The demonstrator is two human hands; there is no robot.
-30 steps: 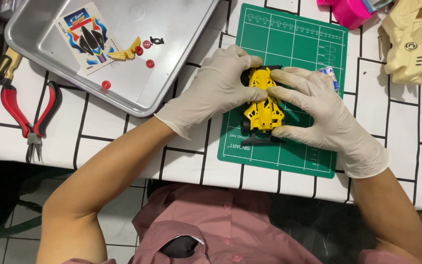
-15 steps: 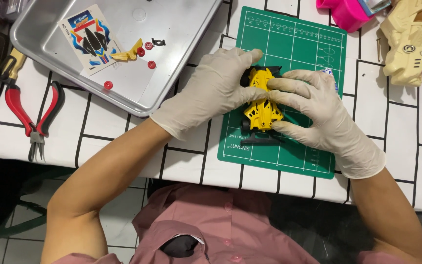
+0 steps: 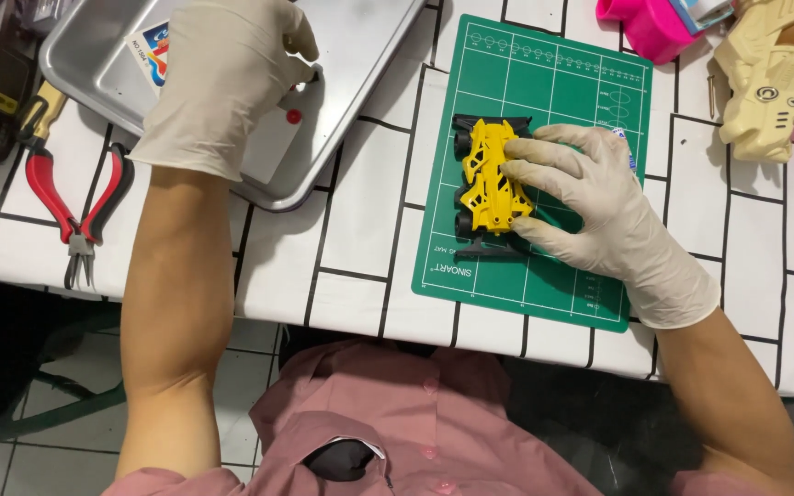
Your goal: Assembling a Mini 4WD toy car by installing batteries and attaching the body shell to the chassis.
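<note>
Yellow toy car (image 3: 491,174) on green mat (image 3: 544,266), pinned by right hand's (image 3: 590,197) spread fingers; left hand (image 3: 227,69) curled, fingertips together, over metal tray (image 3: 360,83)

I am seeing matt latex gloves on both hands, glossy yellow plastic on the toy car (image 3: 491,174), a matt rubbery green cutting mat (image 3: 553,276), and a brushed metal tray (image 3: 360,101) at the table's far-left corner.
</note>
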